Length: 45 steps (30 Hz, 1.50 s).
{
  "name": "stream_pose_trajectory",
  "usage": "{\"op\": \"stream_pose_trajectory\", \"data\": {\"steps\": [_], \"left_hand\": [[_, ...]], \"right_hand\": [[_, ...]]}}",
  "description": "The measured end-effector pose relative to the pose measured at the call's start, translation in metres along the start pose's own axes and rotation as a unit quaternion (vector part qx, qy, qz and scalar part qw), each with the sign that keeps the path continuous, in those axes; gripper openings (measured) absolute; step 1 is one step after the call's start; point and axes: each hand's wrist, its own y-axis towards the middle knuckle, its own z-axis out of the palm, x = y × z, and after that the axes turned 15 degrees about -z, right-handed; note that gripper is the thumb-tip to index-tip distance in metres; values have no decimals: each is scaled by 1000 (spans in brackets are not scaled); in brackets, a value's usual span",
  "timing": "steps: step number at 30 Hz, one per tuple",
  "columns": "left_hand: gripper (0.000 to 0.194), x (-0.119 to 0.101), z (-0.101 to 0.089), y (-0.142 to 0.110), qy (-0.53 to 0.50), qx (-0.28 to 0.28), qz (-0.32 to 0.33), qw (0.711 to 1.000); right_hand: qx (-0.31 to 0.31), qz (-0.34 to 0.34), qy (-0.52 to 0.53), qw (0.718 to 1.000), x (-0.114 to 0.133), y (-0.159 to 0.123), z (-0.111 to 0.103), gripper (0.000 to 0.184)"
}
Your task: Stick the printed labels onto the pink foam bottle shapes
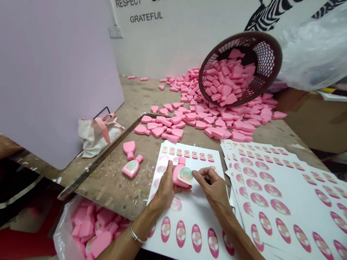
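Gripped in my left hand [167, 185] is a small pink bottle [179, 173], held upright with its neck pointing away from me. A pale green label [185, 175] lies across its front. My right hand [212, 186] has thumb and forefinger pinched at the label's right edge, beside the bottle. Beneath both hands lies a white sticker sheet [189, 210] with rows of oval and round pink labels. Left of the sheet, a labelled pink bottle [131, 167] rests on the table, and a pink bottle [129, 149] with no label showing lies just behind it.
A tipped brown basket [272, 70] spills pink bottles [194, 115] over the table's back. Sticker sheets [280, 189] are stacked at right. A plastic bag [64, 234] of bottles hangs below the front edge. Another person's hand [0, 146] shows far left, beyond a pale panel [49, 55].
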Motion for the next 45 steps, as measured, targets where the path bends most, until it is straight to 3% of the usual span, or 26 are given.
{"op": "stream_pose_trajectory", "data": {"steps": [26,41,45], "left_hand": [[60,-1,-2,1,-1,14,-32,999],[53,3,-6,5,-5,17,-19,1000],[51,7,-9,8,18,28,11,999]], "right_hand": [[21,-36,-30,999,-1,-3,4,34],[36,-13,-27,999,-7,-4,8,37],[33,-13,-32,999,-6,-5,8,37]]}}
